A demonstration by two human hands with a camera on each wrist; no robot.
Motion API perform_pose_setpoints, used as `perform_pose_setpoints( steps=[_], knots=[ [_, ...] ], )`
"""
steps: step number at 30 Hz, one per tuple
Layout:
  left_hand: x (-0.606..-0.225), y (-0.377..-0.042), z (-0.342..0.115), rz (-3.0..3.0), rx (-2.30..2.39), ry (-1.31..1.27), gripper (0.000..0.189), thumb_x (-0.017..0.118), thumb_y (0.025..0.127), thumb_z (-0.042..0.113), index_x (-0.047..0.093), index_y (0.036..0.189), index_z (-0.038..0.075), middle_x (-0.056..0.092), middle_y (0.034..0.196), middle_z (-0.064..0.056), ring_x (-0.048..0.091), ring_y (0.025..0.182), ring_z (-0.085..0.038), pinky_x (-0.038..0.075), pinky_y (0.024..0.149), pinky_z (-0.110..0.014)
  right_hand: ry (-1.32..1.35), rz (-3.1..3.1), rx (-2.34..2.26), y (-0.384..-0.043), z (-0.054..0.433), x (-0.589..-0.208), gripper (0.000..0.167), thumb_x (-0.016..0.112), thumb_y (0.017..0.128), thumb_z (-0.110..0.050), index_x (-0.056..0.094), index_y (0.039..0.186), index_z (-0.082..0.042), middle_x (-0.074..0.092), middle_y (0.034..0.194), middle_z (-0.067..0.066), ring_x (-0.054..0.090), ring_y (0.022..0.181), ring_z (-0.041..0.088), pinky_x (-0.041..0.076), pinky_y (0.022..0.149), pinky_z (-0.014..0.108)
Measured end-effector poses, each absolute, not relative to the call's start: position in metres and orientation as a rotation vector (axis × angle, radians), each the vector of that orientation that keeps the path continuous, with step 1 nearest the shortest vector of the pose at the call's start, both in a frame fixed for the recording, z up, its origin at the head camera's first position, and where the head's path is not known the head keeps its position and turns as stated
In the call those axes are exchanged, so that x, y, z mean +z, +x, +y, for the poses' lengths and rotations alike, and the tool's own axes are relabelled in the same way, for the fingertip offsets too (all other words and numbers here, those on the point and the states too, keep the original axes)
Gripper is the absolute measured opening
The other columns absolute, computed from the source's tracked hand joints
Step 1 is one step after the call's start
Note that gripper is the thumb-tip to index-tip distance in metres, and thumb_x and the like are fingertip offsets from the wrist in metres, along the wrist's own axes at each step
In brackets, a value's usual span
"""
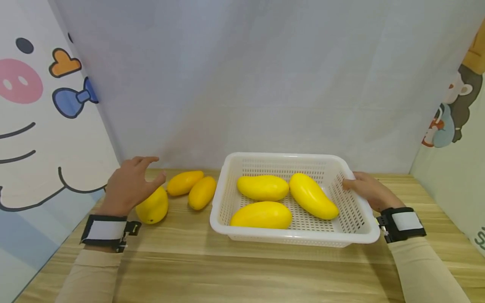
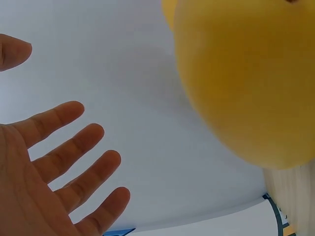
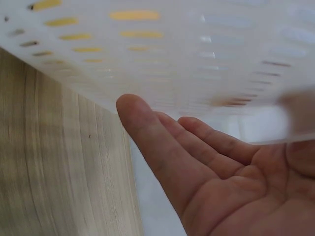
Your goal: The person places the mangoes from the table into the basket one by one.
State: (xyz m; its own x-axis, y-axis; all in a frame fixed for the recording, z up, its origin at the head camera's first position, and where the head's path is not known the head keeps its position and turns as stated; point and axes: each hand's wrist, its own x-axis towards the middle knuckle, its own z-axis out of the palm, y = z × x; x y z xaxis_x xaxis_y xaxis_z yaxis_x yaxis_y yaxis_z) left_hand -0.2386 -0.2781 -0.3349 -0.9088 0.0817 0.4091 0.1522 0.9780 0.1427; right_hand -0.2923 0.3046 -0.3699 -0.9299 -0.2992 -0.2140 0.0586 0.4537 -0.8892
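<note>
My left hand (image 1: 129, 185) is held with fingers spread and apart, just above and beside a plump yellow fruit (image 1: 153, 207); it holds nothing. In the left wrist view that fruit (image 2: 256, 88) looms large, away from the fingers. My right hand (image 1: 371, 191) grips the right rim of a white slotted plastic basket (image 1: 295, 234), thumb over the rim and fingers beneath, as the right wrist view shows from below. Inside the basket lie three yellow mangoes, one at the back (image 1: 262, 187), one in front (image 1: 261, 215) and one slanting at right (image 1: 313, 196).
Two smaller orange-yellow mangoes, one behind (image 1: 185, 183) and one nearer (image 1: 202, 192), rest on the wood-grain table (image 1: 212, 273) left of the basket. A pale cloth (image 1: 257, 84) hangs behind. Cartoon-printed panels stand at left (image 1: 38, 160) and right (image 1: 451, 168).
</note>
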Motion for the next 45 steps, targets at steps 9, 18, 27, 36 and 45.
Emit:
perform_pose_setpoints(
  steps=[9, 18, 27, 36, 45],
  knots=[
    [-0.346, -0.245, -0.284, -2.784, -0.225, -0.139, 0.063, 0.055, 0.097, 0.052, 0.057, 0.140, 0.006, 0.055, 0.134, -0.030, 0.054, 0.113, -0.053, 0.051, 0.079, -0.065, -0.212, 2.364, -1.482, -0.292, 0.305, -0.371, 0.054, 0.041, 0.102, -0.013, 0.030, 0.147, 0.015, 0.066, 0.113, 0.031, 0.074, 0.086, 0.035, 0.061, 0.071, 0.050],
    [-0.363, -0.252, -0.289, -2.868, -0.234, -0.104, 0.070, 0.053, 0.096, 0.059, 0.053, 0.143, 0.007, 0.052, 0.137, -0.031, 0.051, 0.118, -0.053, 0.048, 0.085, -0.068, -0.219, 2.359, -1.481, -0.293, 0.305, -0.371, 0.053, 0.041, 0.102, -0.012, 0.031, 0.146, 0.015, 0.065, 0.114, 0.031, 0.074, 0.086, 0.035, 0.061, 0.071, 0.050],
    [-0.376, -0.258, -0.290, -2.945, -0.267, -0.058, 0.075, 0.051, 0.095, 0.064, 0.050, 0.146, 0.009, 0.046, 0.144, -0.031, 0.050, 0.121, -0.053, 0.050, 0.082, -0.067, -0.218, 2.364, -1.472, -0.293, 0.305, -0.372, 0.052, 0.041, 0.102, -0.013, 0.032, 0.145, 0.015, 0.066, 0.112, 0.030, 0.074, 0.085, 0.035, 0.061, 0.071, 0.050],
    [-0.388, -0.261, -0.286, -2.983, -0.241, -0.044, 0.076, 0.050, 0.096, 0.065, 0.052, 0.145, 0.007, 0.048, 0.142, -0.030, 0.048, 0.122, -0.054, 0.052, 0.079, -0.067, -0.198, 2.372, -1.462, -0.293, 0.306, -0.370, 0.054, 0.041, 0.102, -0.014, 0.029, 0.147, 0.014, 0.066, 0.112, 0.029, 0.074, 0.085, 0.035, 0.061, 0.071, 0.050],
    [-0.392, -0.259, -0.286, -3.006, -0.261, -0.014, 0.080, 0.046, 0.095, 0.068, 0.049, 0.146, 0.007, 0.044, 0.144, -0.029, 0.042, 0.125, -0.055, 0.049, 0.082, -0.069, -0.205, 2.375, -1.453, -0.291, 0.305, -0.369, 0.054, 0.042, 0.103, -0.015, 0.031, 0.145, 0.015, 0.067, 0.110, 0.028, 0.074, 0.084, 0.036, 0.061, 0.071, 0.050]
  ],
)
